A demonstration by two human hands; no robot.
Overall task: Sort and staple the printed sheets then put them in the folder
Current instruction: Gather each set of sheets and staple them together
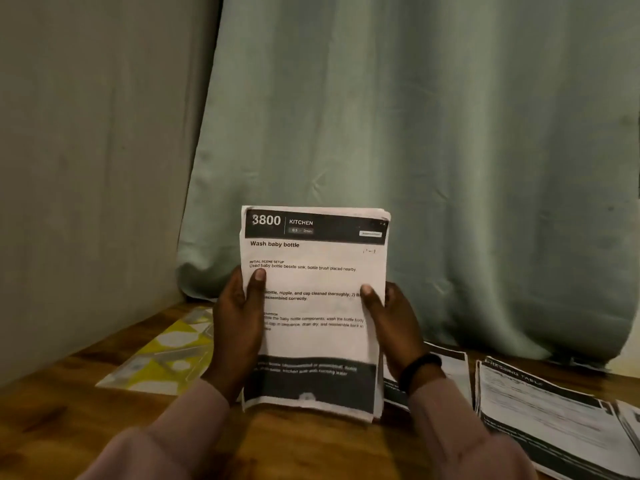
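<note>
A: Where do the sheets stand right now?

B: A stack of printed sheets [313, 306] is held upright, its bottom edge resting on the wooden table [69, 403]. The top page reads "3800 KITCHEN, Wash baby bottle". The left hand [239, 323] grips the left edge, thumb on the front and fingers curled behind; the right hand [391, 323] grips the right edge the same way.

A: Looks like squaring up the edges before stapling?

B: That is my guess. The top right corner shows pages fanned slightly out of line.

A: What could go wrong?

B: If the grip loosens while the stack is tapped, the inner pages could slide down or spill. Stapling with that corner still fanned could miss the back pages. Also, more sorted piles [540, 414] lie flat on the table at the near right, close by; setting this stack down carelessly could mix the sets.

A: And the folder?

B: A clear plastic folder [166, 351] with a yellow and white pattern lies flat on the table to the left, just beside the left hand. I cannot tell whether anything is inside. I see no stapler in view.
</note>
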